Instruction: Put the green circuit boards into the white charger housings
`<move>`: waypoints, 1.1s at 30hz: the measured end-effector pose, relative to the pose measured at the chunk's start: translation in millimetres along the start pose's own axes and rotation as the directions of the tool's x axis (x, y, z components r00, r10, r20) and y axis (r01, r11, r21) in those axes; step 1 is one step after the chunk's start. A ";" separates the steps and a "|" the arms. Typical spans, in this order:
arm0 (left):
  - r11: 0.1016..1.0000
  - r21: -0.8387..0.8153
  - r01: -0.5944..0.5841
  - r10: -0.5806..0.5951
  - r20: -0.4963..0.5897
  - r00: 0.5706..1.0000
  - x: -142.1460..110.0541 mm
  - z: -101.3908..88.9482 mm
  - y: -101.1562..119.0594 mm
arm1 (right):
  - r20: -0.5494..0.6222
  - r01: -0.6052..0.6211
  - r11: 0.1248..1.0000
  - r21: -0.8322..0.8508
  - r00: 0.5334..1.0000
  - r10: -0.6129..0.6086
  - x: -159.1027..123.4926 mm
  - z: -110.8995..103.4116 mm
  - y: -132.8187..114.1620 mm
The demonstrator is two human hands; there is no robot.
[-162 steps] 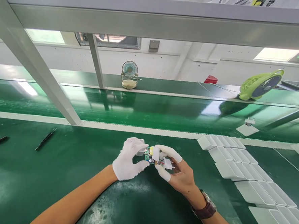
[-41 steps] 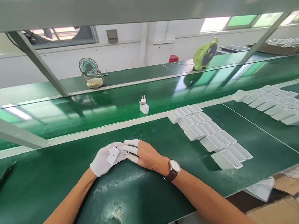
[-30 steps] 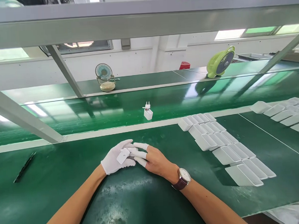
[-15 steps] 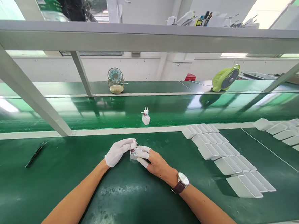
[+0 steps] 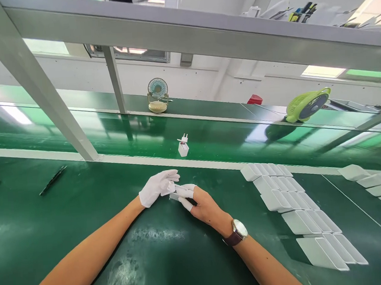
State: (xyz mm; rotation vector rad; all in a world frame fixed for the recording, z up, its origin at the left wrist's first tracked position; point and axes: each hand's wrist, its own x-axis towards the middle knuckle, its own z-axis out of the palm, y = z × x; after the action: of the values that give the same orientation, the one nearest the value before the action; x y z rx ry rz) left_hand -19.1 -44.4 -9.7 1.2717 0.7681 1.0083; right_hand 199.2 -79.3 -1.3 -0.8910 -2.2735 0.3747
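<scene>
My left hand (image 5: 158, 192), in a white glove, and my right hand (image 5: 199, 202), with white finger cots and a wristwatch, meet over the green bench. Between their fingertips they pinch a small white plug housing (image 5: 174, 196), mostly hidden by the fingers. Both hands are closed on it. A finished white plug adapter (image 5: 183, 147) stands on the glossy conveyor belt just beyond my hands.
Rows of empty white housings (image 5: 291, 201) lie at the right, with more (image 5: 373, 183) at the far right. Black tweezers (image 5: 53, 180) lie at the left. A slanted metal post (image 5: 45, 91), a beige fan (image 5: 157, 95) and a green fan (image 5: 307, 105) stand behind the belt.
The circuit board seen earlier between my fingers no longer shows; my hands now press on a closed white housing low on the bench. The view has swung left and back.
</scene>
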 end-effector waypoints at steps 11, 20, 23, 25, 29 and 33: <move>0.990 0.052 0.129 -0.134 0.097 0.986 0.7 5.0 7.5 | -0.019 -0.147 0.989 0.026 0.989 0.147 -6.8 -5.0 8.0; 0.954 0.290 0.080 -0.100 0.055 0.993 -8.1 13.9 9.5 | -0.070 -0.021 0.997 -0.070 0.997 0.016 -7.8 -8.0 10.2; 0.945 0.324 0.047 -0.062 0.036 0.997 -9.9 15.3 7.5 | -0.078 -0.037 0.999 -0.034 0.996 0.035 -8.2 -6.3 10.0; 0.941 0.334 0.047 -0.062 0.033 0.998 -10.0 15.4 6.6 | -0.077 -0.052 0.999 0.000 0.996 0.052 -8.0 -5.5 9.0; 0.935 0.340 0.096 -0.112 0.027 0.993 -9.8 15.5 8.1 | -0.082 -0.071 0.995 0.075 0.994 0.077 -7.2 -5.1 5.5; 0.936 0.331 0.119 -0.134 0.023 0.991 -10.2 16.6 10.6 | -0.076 -0.112 0.985 0.128 0.990 0.122 -7.2 -5.4 3.5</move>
State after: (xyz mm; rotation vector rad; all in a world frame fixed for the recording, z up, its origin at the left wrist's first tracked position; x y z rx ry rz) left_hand -10.0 -60.4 2.7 1.5035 1.0009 0.7635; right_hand 208.5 -81.6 -2.4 -0.9610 -2.1033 0.5149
